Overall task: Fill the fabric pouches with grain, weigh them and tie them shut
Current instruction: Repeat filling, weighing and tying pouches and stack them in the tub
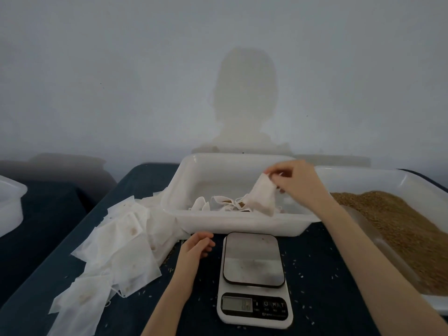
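My right hand pinches the top of a white fabric pouch and holds it over the white tray in the middle. Other pouches lie in that tray, some showing brown grain. My left hand rests on the dark cloth beside the kitchen scale, fingers loosely curled, holding nothing. The scale's steel platform is bare. A heap of flat empty pouches lies to the left. Brown grain fills a white tray on the right.
The table wears a dark blue cloth scattered with loose grains. Another white container stands at the far left on a separate surface. A pale wall rises right behind the trays.
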Demonstrator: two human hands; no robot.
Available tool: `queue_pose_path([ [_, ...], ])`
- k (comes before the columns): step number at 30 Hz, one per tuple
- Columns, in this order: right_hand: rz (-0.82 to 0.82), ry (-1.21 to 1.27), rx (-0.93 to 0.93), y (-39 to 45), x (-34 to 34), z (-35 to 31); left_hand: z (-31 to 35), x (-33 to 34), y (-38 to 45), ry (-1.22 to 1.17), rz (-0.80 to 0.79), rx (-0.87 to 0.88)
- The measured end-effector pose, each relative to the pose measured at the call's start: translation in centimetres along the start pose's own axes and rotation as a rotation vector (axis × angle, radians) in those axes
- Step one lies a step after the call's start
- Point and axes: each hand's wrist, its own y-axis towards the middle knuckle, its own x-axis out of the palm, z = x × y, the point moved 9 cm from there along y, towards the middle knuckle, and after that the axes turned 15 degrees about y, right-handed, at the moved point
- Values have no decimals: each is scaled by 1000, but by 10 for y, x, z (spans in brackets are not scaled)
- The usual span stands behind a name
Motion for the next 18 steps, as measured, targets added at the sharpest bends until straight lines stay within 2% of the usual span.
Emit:
queue_pose_path([
  [4, 175, -221, -39, 28, -29, 11, 0, -1, 1, 14, 4, 3],
  [6, 168, -404, -1, 34, -29, 33, 0, -1, 1, 18, 7, 8],
  [11, -67, -710, 218, 39, -12, 108, -2, 0, 3, 17, 6, -5],
  [14, -216, -695, 331, 34, -2, 132, -2, 0, 3, 20, 3, -6],
  [18, -296, -706, 350, 32, 3, 133, -2, 0, 2, 33, 0, -6],
])
